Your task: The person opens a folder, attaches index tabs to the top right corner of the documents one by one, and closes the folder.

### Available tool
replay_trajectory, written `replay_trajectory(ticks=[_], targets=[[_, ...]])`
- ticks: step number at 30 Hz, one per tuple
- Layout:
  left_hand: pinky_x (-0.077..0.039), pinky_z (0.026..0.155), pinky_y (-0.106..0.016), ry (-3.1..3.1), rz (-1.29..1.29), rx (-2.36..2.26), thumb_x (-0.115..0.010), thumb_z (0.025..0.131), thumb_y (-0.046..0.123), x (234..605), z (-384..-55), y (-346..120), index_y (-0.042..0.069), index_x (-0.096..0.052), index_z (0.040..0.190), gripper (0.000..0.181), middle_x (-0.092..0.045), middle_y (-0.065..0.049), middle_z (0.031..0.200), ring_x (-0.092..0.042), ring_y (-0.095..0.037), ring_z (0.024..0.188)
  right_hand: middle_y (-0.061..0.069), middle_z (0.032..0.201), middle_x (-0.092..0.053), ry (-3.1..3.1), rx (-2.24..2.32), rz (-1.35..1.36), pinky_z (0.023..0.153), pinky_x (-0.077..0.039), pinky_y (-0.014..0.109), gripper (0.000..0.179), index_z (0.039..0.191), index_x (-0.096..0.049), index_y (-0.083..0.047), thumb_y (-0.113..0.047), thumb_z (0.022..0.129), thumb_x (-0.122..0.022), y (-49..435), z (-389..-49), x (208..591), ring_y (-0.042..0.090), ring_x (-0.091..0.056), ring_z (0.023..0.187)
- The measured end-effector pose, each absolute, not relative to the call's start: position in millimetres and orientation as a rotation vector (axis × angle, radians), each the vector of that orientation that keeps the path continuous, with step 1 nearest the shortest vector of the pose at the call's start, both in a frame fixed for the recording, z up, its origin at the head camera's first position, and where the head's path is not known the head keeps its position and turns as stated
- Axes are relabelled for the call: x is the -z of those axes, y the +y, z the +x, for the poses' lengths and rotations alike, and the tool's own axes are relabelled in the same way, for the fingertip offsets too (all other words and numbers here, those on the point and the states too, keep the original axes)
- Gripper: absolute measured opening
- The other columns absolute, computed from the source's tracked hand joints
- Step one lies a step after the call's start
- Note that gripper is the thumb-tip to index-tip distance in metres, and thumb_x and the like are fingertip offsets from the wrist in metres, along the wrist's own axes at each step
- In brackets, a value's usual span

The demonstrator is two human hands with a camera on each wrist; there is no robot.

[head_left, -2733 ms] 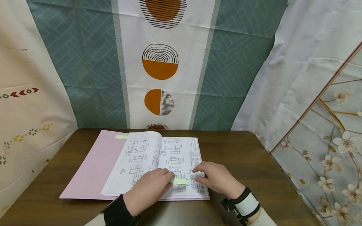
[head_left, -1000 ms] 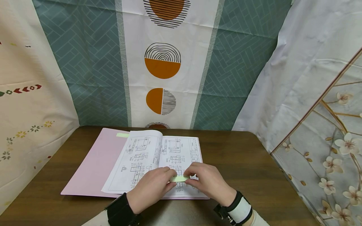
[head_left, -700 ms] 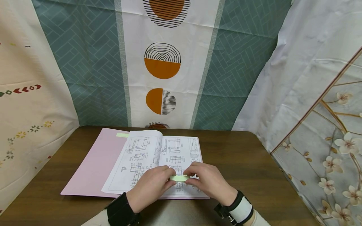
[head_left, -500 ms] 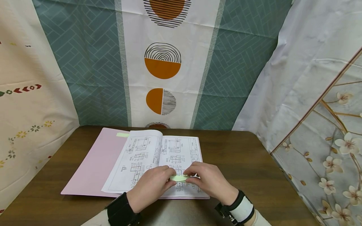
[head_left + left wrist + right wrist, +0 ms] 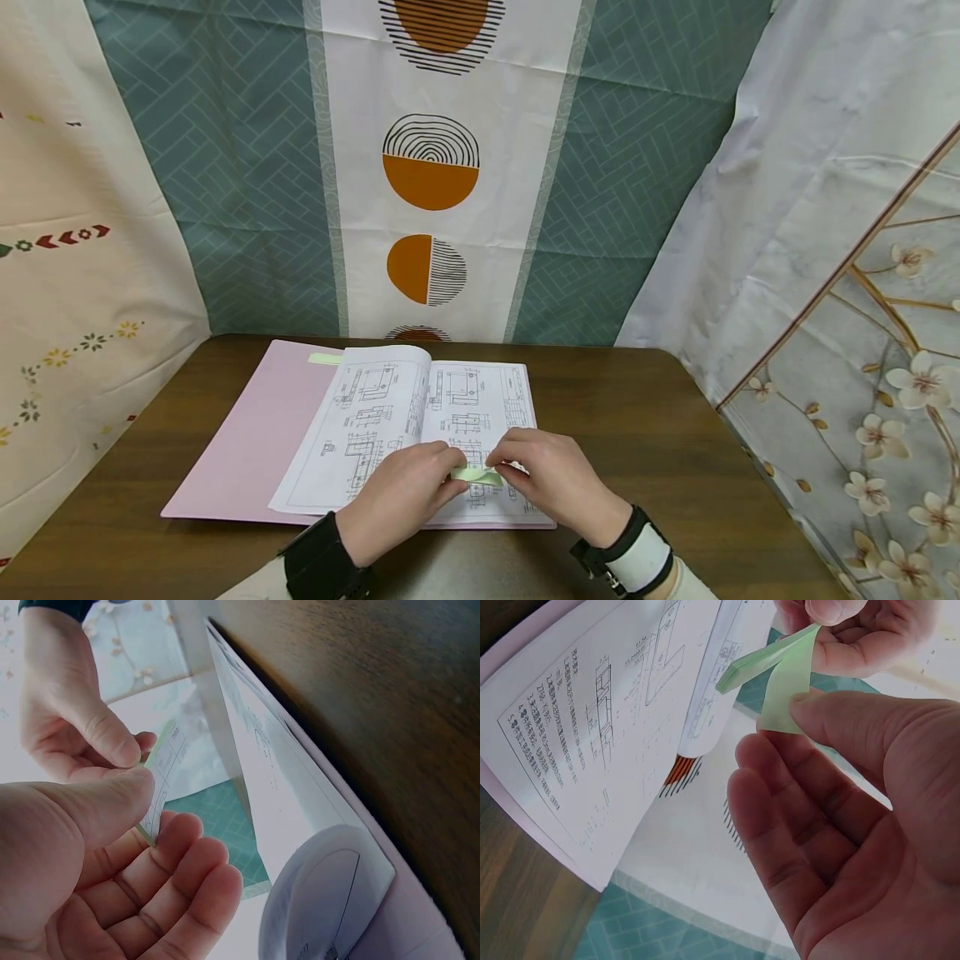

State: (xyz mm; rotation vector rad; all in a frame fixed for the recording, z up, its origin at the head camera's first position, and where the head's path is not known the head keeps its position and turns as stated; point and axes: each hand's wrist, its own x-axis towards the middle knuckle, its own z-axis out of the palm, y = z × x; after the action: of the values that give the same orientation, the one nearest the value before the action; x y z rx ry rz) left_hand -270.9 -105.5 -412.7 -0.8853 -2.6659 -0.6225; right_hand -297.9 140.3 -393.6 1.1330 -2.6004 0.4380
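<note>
A small pad of pale green sticky notes (image 5: 478,477) is held above the right page of an open booklet (image 5: 468,387) of technical drawings. My left hand (image 5: 405,483) pinches the pad's left end between thumb and fingers. In the right wrist view, my right hand (image 5: 855,802) pinches the free end of the top sheet (image 5: 789,694) between thumb and fingertip. That sheet is bent away from the rest of the pad (image 5: 754,669), and the two still join at the left hand's end. Printed lines show on the pad's back (image 5: 166,769) in the left wrist view.
The booklet's pink cover (image 5: 251,442) lies spread to the left on the brown wooden table (image 5: 615,400). One green sticky note (image 5: 325,359) is on the cover's upper edge. Patterned cloths (image 5: 255,167) hang behind and at both sides.
My right hand has come left to the pad, from which it was apart at first. It now lifts the top sheet's right end from the pad. My left hand keeps its grip.
</note>
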Motion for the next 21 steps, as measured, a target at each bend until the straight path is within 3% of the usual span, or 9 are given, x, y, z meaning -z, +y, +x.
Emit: replay_trajectory(ticks=[12,21], targets=[[-0.05,0.067,-0.026,-2.666,-0.894,0.626,-0.087,0.098,0.025,413.5,-269.7,-104.4,0.017,-0.074,0.1,0.015,-0.063,0.013,0.086,-0.052,-0.001,0.073,-0.013,0.098,-0.076,-2.616,-0.463,1.15,0.077,-0.059,0.029,0.019,0.102,-0.083,-0.022,-0.008,0.092,-0.091,140.1,-297.7,392.6,0.006,-0.07,0.088],[-0.046,0.064,-0.025,-2.679,-0.9,0.607,-0.088,0.097,0.024,412.0,-268.9,-103.5,0.016,-0.074,0.1,0.016,-0.059,0.014,0.082,-0.049,-0.002,0.071,-0.015,0.096,-0.074,-2.612,-0.49,1.16,0.078,-0.059,0.028,0.014,0.095,-0.085,-0.023,-0.017,0.088,-0.095,141.2,-297.1,390.2,0.005,-0.068,0.087]])
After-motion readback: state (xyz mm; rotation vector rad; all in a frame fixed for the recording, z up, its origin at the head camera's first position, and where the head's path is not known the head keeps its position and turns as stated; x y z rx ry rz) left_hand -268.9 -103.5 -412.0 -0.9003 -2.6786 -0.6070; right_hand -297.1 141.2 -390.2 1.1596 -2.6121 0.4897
